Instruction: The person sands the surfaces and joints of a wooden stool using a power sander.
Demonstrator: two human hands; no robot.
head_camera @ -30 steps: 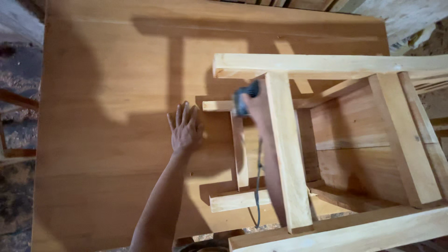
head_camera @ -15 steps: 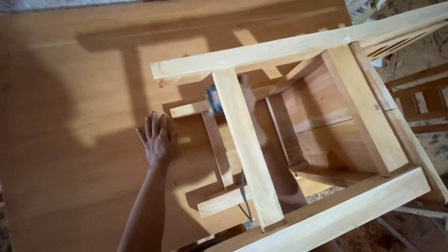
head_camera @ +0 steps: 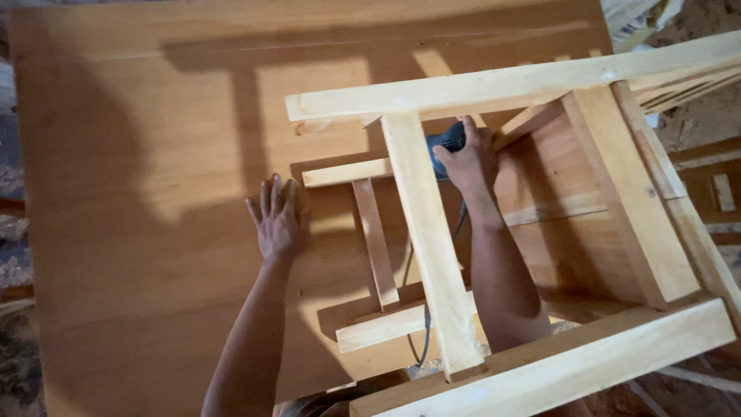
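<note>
— How many tools?
— One blue power tool (head_camera: 448, 148), low inside the wooden frame (head_camera: 432, 247), its one cord (head_camera: 417, 324) trailing back beneath.
— Both hands on it?
— Only the right hand (head_camera: 467, 158), clenched around it. The left hand (head_camera: 276, 220) lies flat, fingers spread, on the one plywood sheet (head_camera: 154, 193).

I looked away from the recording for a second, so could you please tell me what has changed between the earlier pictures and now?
The right hand has come into clear view inside the wooden frame, gripping the blue power tool; earlier only the tool showed past the beam. The view itself has swung, so the frame sits differently in the picture. The left hand stays flat on the wooden panel, and the tool's cord still hangs down.
</note>
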